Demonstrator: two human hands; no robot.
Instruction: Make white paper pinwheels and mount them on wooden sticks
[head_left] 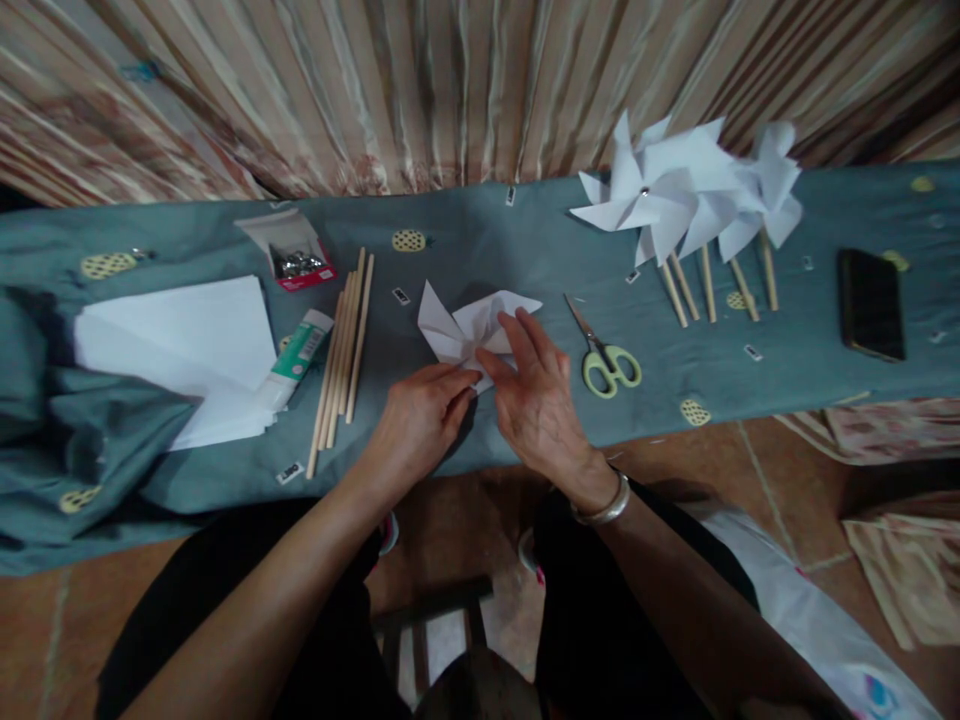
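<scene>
A white paper pinwheel [469, 325] without a stick lies on the cloth in front of me, its blades folded in toward the middle. My left hand [426, 415] pinches its near edge between thumb and fingers. Over its right side, my right hand [534, 390] presses the paper with thumb and fingertips, the fingers partly curled. Part of the near blade is hidden under my hands. Green-handled scissors [611, 368] lie just right of my right hand. Several wooden sticks [341, 355] rest to the left of my left hand.
A glue tube [300, 350] lies partly on a stack of white paper [187, 325]. Behind it stands an open red box of metal pins [300, 265]. Several finished pinwheels on sticks [690, 190] lie at the back right, near a black phone [870, 305]. A pleated curtain [450, 100] hangs behind.
</scene>
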